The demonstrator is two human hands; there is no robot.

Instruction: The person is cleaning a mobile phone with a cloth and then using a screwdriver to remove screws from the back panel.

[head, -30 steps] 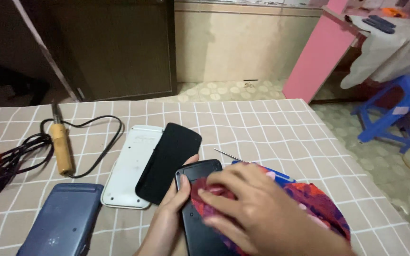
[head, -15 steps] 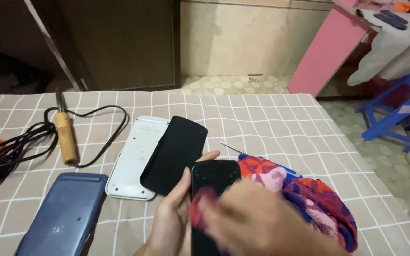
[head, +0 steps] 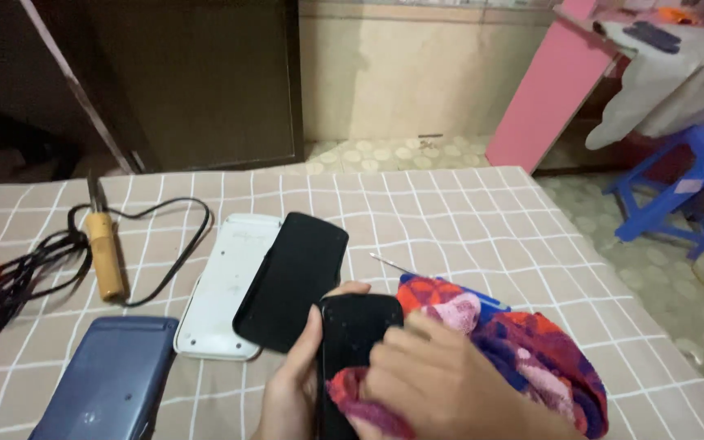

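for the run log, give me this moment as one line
left hand: holds black device | right hand: presses colourful cloth on it | nearby: soldering iron

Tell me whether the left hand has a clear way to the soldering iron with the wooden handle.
Probably yes, once freed: the left hand grips the black device. Only bare tablecloth and flat cases lie toward the soldering iron.

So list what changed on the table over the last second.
The right hand slid the red patterned cloth down the black device, baring its top end. The left hand kept gripping that device. White panel, black panel, blue case and soldering iron stayed put.
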